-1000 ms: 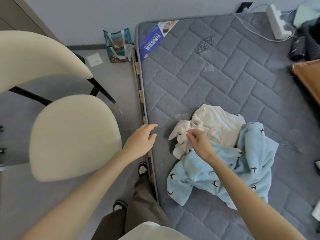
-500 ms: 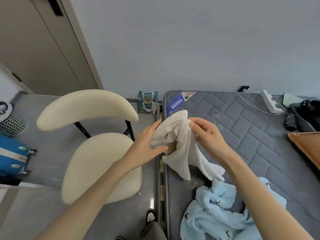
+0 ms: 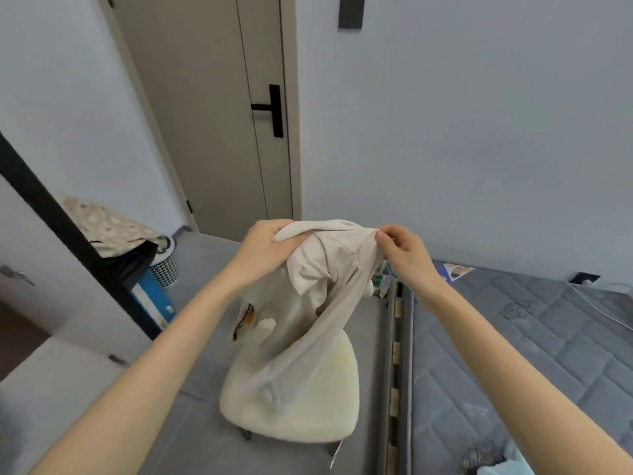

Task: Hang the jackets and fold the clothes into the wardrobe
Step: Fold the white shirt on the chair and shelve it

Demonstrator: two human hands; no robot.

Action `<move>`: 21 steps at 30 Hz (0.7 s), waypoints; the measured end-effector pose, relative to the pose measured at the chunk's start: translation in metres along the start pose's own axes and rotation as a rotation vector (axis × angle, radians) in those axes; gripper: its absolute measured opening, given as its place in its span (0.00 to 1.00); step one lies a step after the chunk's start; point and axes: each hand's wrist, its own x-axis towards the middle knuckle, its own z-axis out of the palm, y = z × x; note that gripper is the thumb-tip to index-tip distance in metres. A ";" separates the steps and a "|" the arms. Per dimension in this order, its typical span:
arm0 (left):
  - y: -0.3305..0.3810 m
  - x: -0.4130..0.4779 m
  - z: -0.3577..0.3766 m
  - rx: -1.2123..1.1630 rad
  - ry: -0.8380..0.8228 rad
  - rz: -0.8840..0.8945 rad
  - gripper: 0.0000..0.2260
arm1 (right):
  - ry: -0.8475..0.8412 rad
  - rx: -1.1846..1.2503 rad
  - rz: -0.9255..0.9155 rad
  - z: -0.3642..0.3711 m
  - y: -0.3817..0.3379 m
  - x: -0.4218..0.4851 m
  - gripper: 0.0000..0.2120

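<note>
A cream garment with a small orange-brown print hangs in the air in front of me, above the chair. My left hand grips its upper left edge. My right hand pinches the upper right edge, so the top of the cloth is stretched between both hands. The rest of it drapes down in folds. A corner of the light blue patterned garment shows on the mattress at the bottom right.
A cream chair stands on the grey floor below the garment. The grey quilted mattress lies to the right. A closed door with a black handle is ahead. A blue suitcase and a mesh bin stand at the left.
Both hands have raised the cream garment higher and spread its top edge apart. My view has tilted up from the mattress toward the door and wall.
</note>
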 end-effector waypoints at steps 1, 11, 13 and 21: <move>0.004 -0.003 -0.013 -0.004 0.035 -0.008 0.11 | -0.002 -0.022 -0.029 0.010 -0.009 0.002 0.07; 0.006 -0.011 -0.081 -0.404 0.451 -0.309 0.09 | -0.554 -0.011 -0.235 0.107 -0.045 -0.041 0.10; 0.015 -0.009 -0.089 -0.636 0.531 -0.316 0.08 | -0.690 -0.021 -0.159 0.124 -0.039 -0.051 0.21; 0.032 -0.017 -0.076 -0.641 0.410 -0.194 0.11 | -0.493 -0.123 -0.077 0.180 -0.026 -0.056 0.08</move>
